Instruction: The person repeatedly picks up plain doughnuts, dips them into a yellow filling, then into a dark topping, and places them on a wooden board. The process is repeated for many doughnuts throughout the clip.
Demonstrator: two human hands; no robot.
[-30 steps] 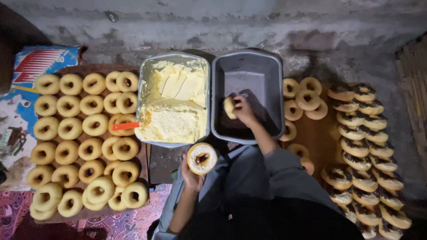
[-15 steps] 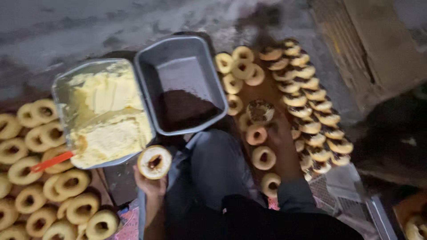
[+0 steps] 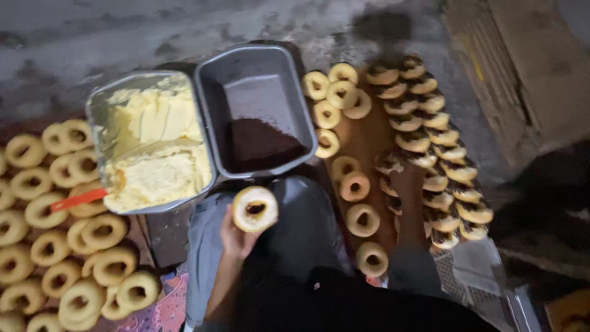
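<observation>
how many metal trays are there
2: one tray of pale cream on the left, and a darker tray beside it on the right with dark sprinkles, above the doughnut in the left hand.

The person's left hand is bare, with no glove, ring or watch to be seen, and the forearm below it is bare too, so no sleeve reaches down to the wrist. The right arm shows only as a blurred, dim stretch, also without a sleeve as far as can be told, and its hand cannot be made out clearly. Over the legs lie grey-blue trousers, loose and creased at the knee, while the lower middle of the view is filled by a dark, almost black garment without any visible pattern.
</observation>
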